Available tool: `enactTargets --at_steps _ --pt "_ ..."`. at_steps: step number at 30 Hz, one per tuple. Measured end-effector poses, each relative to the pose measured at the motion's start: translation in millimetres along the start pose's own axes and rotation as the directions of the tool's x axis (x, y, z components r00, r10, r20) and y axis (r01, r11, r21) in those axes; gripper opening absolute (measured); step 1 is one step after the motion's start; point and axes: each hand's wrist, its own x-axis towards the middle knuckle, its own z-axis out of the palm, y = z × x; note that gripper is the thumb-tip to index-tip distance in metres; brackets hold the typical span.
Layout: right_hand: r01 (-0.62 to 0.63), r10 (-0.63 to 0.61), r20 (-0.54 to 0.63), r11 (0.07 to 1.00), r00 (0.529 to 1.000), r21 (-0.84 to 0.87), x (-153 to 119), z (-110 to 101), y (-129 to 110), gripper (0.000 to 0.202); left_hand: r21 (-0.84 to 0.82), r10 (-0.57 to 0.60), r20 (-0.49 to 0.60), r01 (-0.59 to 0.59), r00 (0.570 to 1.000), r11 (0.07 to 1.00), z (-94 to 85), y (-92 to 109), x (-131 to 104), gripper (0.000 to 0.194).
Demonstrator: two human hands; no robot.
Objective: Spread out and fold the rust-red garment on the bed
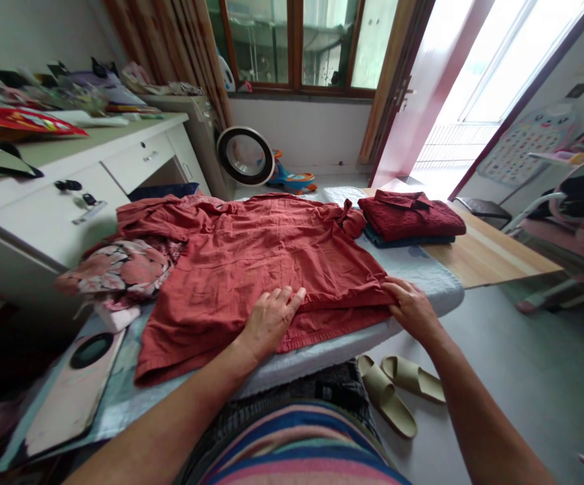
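A rust-red shirt (231, 269) lies spread over a padded surface with a pale cover (322, 353), its hem toward me. My left hand (273, 320) rests on the cloth near the middle of the hem, palm down with fingers spread. At the garment's right edge my right hand (409, 303) pinches the cloth, where a fold runs along the hem. Behind it on the right sits a folded stack with a dark red garment (413, 219) on top and dark blue cloth beneath.
Patterned floral cloth (133, 266) is bunched at the left, above a pale flat item (72, 391) with a dark circle. A wooden board (494, 252) extends to the right. Green slippers (393, 397) lie on the floor. A cluttered white desk (84, 168) stands at left.
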Motion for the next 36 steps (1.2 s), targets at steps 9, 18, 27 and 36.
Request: enactTargets --at_steps 9,18,27,36 --pt "0.006 -0.008 -0.107 1.000 0.994 -0.017 -9 -2 -21 0.025 -0.278 -0.043 -0.011 0.039 0.999 0.960 2.9 -9 -1 0.060" --pt "-0.019 0.018 -0.151 1.000 0.988 -0.004 -14 -3 -11 0.032 -0.066 -0.025 -0.098 0.018 0.995 0.998 -11.6 -6 -27 0.059" --pt "-0.035 0.034 -0.085 0.999 0.996 -0.018 -19 -4 -3 0.029 -0.197 0.134 -0.037 -0.139 0.990 0.971 -19.5 -16 -67 0.024" --pt "0.019 -0.018 0.092 1.000 0.996 -0.012 -24 -11 3 0.030 -0.199 0.108 0.061 -0.094 0.992 0.975 -19.5 -18 -79 0.018"
